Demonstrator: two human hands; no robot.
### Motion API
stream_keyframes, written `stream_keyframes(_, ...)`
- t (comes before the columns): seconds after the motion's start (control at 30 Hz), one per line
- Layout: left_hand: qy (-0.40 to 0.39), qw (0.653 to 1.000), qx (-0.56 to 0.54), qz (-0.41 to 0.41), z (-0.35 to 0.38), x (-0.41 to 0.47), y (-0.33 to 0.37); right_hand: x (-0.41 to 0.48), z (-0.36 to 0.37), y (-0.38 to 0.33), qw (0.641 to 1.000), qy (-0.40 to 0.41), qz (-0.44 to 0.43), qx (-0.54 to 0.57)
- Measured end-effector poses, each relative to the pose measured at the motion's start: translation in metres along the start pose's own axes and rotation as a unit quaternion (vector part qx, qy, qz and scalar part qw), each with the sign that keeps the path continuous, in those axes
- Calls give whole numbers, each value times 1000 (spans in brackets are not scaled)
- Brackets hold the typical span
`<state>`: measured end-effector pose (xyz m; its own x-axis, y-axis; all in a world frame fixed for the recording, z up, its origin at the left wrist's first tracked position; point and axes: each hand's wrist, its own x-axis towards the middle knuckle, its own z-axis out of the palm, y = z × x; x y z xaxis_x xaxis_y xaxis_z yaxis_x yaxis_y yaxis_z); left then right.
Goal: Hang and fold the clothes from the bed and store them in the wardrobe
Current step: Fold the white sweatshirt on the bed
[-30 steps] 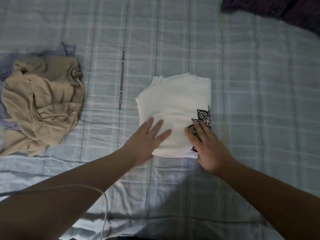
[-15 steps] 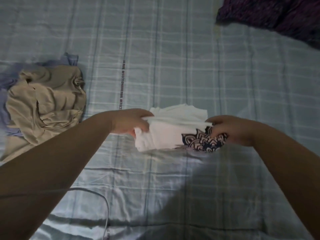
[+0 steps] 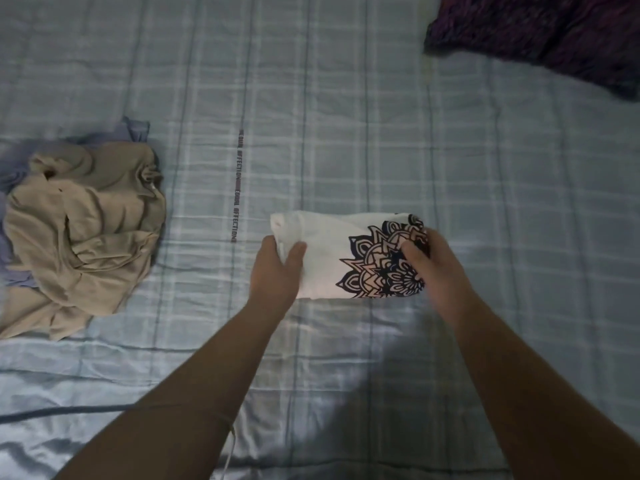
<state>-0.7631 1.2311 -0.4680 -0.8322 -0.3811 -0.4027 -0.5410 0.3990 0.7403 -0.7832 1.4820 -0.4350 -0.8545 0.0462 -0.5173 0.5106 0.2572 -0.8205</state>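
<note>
**Head view: folded white shirt held at both ends over the bed**

Far left: crumpled beige garment [image 3: 86, 237] heaped on a lavender garment [image 3: 135, 128]. Both lie unfolded on the checked bedsheet [image 3: 346, 98], well apart from the hands.

Centre: left hand [image 3: 277, 271] grips the left end of the folded white shirt [image 3: 325, 251], thumb on top, fingers curled under. The shirt is a compact bundle with a mandala print [image 3: 381, 268] on its right half. Right hand [image 3: 436, 268] grips the right end over the print, fingers wrapped round the edge. It is slightly blurred, so exact finger placement is hard to tell. Can't tell if the bundle rests on the sheet or is lifted just clear.

Top right: dark purple fabric [image 3: 540, 32], apart from everything.

Risks, as a judgement:
- **Sagging fold:** the layers are loose and held only at the ends. If either grip slackens or the hands pull apart, the middle sags, the fold opens and it needs redoing.
- **One-handed carry:** the inner layers would likely slide out.

Wardrobe not in view. Beige pile not yet folded.
</note>
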Motion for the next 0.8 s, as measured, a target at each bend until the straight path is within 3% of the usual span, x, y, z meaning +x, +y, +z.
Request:
stream_keyframes(0.13,72,997,16,19,9,-7,-8,-1,22,7,973,92,-73,-200)
stream_keyframes(0.23,81,994,68,-9,11,-1,-7,15,33,17,955,140,-67,-253)
stream_keyframes(0.37,66,989,123,-50,9,17,-11,26,40,26,953,164,-42,-252)
stream_keyframes(0.8,-48,992,107,57,-11,50,-25,45,33,28,955,142,9,-260)
